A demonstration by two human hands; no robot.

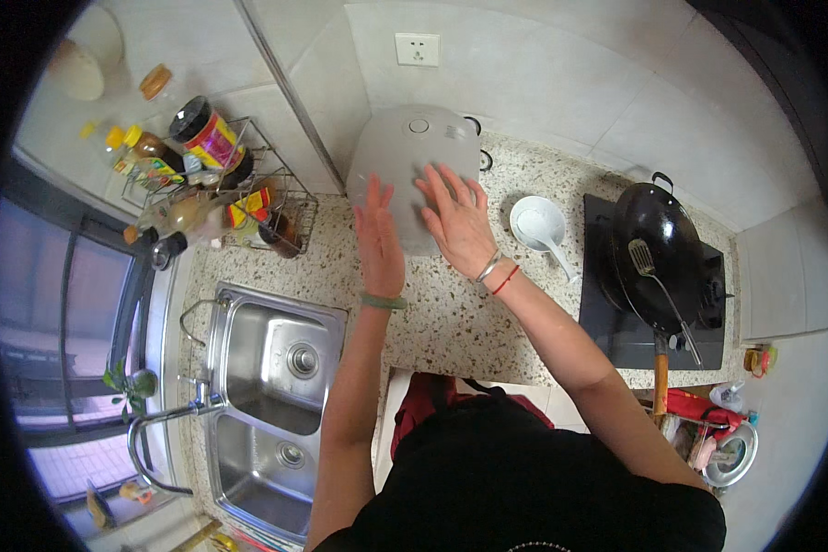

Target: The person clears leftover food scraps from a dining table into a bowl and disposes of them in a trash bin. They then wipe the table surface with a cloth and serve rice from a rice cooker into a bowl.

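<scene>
A pale grey, translucent cutting board (pixel 405 152) with a round hole near its top edge is at the back of the counter, by the wall corner. My left hand (pixel 380 241) is at its lower left part, fingers stretched out and close together. On the board's right side lies my right hand (pixel 460 221), fingers spread and apparently resting on its face. Neither hand grips anything. Dark loop-shaped handles (pixel 485 160) stick out from behind the board; what they belong to is hidden. Just right of my right hand stands a white bowl (pixel 530 216) with a white spoon (pixel 559 256) in it.
A black wok (pixel 658 276) with a slotted turner (pixel 653 276) sits on the black hob (pixel 603 336) at the right. The double steel sink (pixel 276 423) and its curved tap (pixel 143 451) are at left. A wire rack (pixel 290 207) of bottles and jars stands behind the sink.
</scene>
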